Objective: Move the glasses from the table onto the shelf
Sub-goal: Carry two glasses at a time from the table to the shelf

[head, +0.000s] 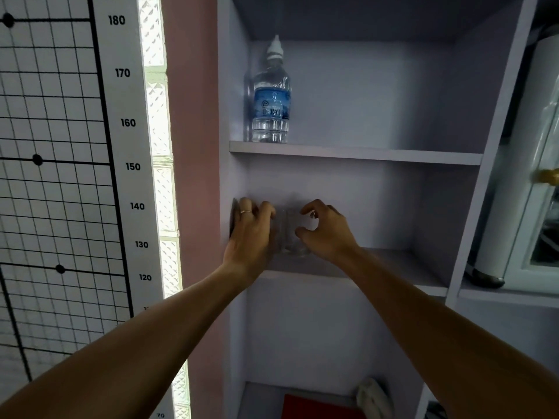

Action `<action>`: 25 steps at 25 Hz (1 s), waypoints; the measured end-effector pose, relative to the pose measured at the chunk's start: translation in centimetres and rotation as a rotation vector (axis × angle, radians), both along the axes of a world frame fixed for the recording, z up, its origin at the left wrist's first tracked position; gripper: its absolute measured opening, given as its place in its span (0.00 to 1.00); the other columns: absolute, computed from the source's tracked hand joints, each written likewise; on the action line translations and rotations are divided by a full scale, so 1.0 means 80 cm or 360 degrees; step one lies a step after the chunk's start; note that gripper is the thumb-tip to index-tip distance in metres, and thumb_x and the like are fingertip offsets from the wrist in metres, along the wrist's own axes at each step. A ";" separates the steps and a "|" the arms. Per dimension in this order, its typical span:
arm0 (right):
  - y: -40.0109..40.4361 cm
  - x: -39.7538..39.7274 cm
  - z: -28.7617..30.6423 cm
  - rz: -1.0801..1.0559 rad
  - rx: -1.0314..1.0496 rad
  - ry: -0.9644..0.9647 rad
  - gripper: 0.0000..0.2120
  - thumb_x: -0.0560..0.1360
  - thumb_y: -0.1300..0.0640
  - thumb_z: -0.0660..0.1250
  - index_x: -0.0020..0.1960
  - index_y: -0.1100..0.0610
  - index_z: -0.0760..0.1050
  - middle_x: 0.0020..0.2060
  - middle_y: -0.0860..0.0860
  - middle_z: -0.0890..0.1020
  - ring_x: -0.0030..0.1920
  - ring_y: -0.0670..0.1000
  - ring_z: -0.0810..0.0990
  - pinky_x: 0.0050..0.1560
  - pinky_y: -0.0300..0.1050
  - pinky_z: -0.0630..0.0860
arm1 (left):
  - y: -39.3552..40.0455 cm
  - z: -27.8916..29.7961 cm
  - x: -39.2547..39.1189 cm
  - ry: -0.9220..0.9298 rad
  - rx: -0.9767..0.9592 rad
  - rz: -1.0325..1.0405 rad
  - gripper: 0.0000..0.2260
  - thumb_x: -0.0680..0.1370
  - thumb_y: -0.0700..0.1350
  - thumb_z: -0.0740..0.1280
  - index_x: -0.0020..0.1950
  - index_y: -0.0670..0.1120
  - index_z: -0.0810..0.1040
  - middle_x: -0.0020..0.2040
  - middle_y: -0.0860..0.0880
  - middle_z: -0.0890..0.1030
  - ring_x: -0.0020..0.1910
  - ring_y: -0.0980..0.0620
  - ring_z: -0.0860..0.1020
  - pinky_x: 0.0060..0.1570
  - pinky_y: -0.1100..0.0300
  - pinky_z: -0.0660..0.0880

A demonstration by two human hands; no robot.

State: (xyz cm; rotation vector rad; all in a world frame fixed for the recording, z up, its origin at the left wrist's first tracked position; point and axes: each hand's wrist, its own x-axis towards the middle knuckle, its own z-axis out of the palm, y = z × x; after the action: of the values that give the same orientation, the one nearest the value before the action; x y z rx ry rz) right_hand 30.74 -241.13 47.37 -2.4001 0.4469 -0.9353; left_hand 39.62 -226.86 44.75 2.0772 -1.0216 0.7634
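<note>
Glass tumbler (292, 237) stands on the middle shelf board (393, 264) between both hands, left hand (251, 234) curled against it, right hand (326, 231) apparently pinching its rim.

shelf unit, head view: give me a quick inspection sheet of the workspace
surface: middle board of the pale lilac shelf unit, bare to the right of the hands
job's things: one clear drinking glass upright on the middle board, near its left end; whether a second one sits behind the left hand cannot be told
clutter: clear plastic water bottle with blue label on the board above; red flat item and pale cloth on the lowest board
grippers: left hand with a ring, fingers curled at the glass's left side; right hand with fingers bent around its right side; contact unclear
cables: nothing seen
surroundings: height chart with black grid to the left; white cabinet to the right
</note>
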 end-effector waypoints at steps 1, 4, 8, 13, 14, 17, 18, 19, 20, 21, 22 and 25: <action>0.000 0.002 -0.001 0.0005 0.0003 -0.0010 0.19 0.71 0.56 0.72 0.62 0.51 0.75 0.59 0.55 0.76 0.56 0.56 0.77 0.48 0.42 0.71 | 0.000 0.001 -0.002 -0.0035 0.0021 0.0032 0.08 0.81 0.48 0.62 0.57 0.46 0.71 0.59 0.43 0.66 0.56 0.46 0.67 0.52 0.54 0.74; -0.002 0.011 -0.004 0.0011 0.0012 -0.0042 0.20 0.71 0.57 0.72 0.62 0.52 0.74 0.59 0.55 0.76 0.53 0.54 0.77 0.45 0.39 0.71 | -0.001 0.004 0.004 -0.0089 0.0183 0.0027 0.08 0.80 0.42 0.62 0.57 0.43 0.73 0.59 0.41 0.72 0.58 0.43 0.70 0.57 0.53 0.73; -0.005 0.024 -0.008 0.0007 0.0012 -0.0076 0.20 0.71 0.59 0.73 0.61 0.53 0.74 0.58 0.56 0.75 0.49 0.51 0.75 0.37 0.32 0.68 | -0.007 0.006 0.020 -0.0116 0.0347 0.0086 0.08 0.76 0.40 0.64 0.54 0.42 0.77 0.57 0.42 0.79 0.55 0.43 0.77 0.60 0.53 0.72; -0.003 0.033 -0.011 0.0034 0.0023 -0.0090 0.21 0.71 0.62 0.73 0.62 0.54 0.72 0.55 0.57 0.76 0.49 0.55 0.79 0.43 0.42 0.74 | -0.012 0.012 0.021 0.0016 0.0356 0.0077 0.09 0.71 0.37 0.67 0.50 0.39 0.81 0.51 0.40 0.83 0.51 0.41 0.81 0.51 0.54 0.77; -0.002 0.034 -0.011 0.0051 0.0031 -0.0086 0.22 0.71 0.62 0.73 0.63 0.54 0.72 0.55 0.57 0.76 0.49 0.56 0.80 0.43 0.43 0.75 | -0.012 0.012 0.020 0.0032 0.0362 0.0076 0.09 0.71 0.37 0.67 0.50 0.39 0.81 0.51 0.40 0.83 0.51 0.41 0.81 0.51 0.53 0.77; -0.002 0.035 -0.013 0.0106 0.0052 -0.0080 0.23 0.71 0.63 0.73 0.63 0.52 0.71 0.54 0.57 0.77 0.50 0.57 0.80 0.43 0.46 0.80 | -0.014 0.009 0.021 0.0026 0.0378 0.0109 0.11 0.72 0.37 0.66 0.51 0.39 0.82 0.52 0.39 0.84 0.52 0.40 0.81 0.54 0.51 0.78; -0.002 0.034 -0.014 0.0116 0.0060 -0.0081 0.24 0.70 0.64 0.73 0.63 0.53 0.71 0.54 0.57 0.77 0.50 0.57 0.80 0.43 0.46 0.80 | -0.014 0.008 0.022 0.0022 0.0385 0.0125 0.11 0.72 0.37 0.66 0.52 0.39 0.82 0.53 0.39 0.84 0.53 0.40 0.81 0.55 0.51 0.78; -0.002 0.033 -0.014 0.0128 0.0065 -0.0084 0.24 0.70 0.64 0.72 0.63 0.53 0.71 0.54 0.57 0.77 0.50 0.57 0.80 0.43 0.46 0.80 | -0.015 0.007 0.023 0.0016 0.0397 0.0146 0.11 0.72 0.37 0.66 0.52 0.40 0.82 0.53 0.39 0.84 0.53 0.39 0.81 0.56 0.50 0.78; -0.003 0.032 -0.014 0.0140 0.0068 -0.0082 0.24 0.71 0.65 0.72 0.64 0.54 0.71 0.55 0.57 0.77 0.51 0.57 0.80 0.44 0.46 0.80 | -0.015 0.006 0.023 0.0011 0.0414 0.0170 0.11 0.71 0.37 0.66 0.52 0.40 0.82 0.53 0.39 0.84 0.53 0.39 0.81 0.56 0.50 0.78; -0.004 0.031 -0.015 0.0156 0.0079 -0.0077 0.24 0.71 0.65 0.71 0.64 0.54 0.70 0.55 0.57 0.78 0.52 0.57 0.80 0.44 0.46 0.80 | -0.015 0.005 0.024 0.0015 0.0433 0.0183 0.10 0.71 0.37 0.67 0.51 0.40 0.82 0.52 0.39 0.84 0.53 0.39 0.81 0.56 0.50 0.78; -0.004 0.029 -0.016 0.0169 0.0100 -0.0066 0.24 0.71 0.66 0.71 0.65 0.55 0.70 0.55 0.57 0.78 0.52 0.57 0.80 0.44 0.45 0.79 | -0.013 0.004 0.024 0.0031 0.0453 0.0185 0.09 0.71 0.37 0.67 0.49 0.40 0.82 0.51 0.39 0.84 0.51 0.40 0.82 0.54 0.51 0.79; -0.005 0.026 -0.022 0.0183 0.0128 -0.0052 0.23 0.72 0.65 0.71 0.64 0.55 0.68 0.56 0.57 0.79 0.53 0.57 0.80 0.46 0.46 0.80 | -0.007 0.001 0.017 0.0082 0.0486 0.0168 0.06 0.72 0.38 0.66 0.45 0.39 0.81 0.47 0.39 0.84 0.47 0.40 0.82 0.50 0.53 0.79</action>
State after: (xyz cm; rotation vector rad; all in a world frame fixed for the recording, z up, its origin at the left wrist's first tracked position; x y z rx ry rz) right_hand 32.79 -241.49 45.64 -2.3080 0.3249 -0.8877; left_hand 40.95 -227.45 44.82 2.4144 -1.0607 0.6324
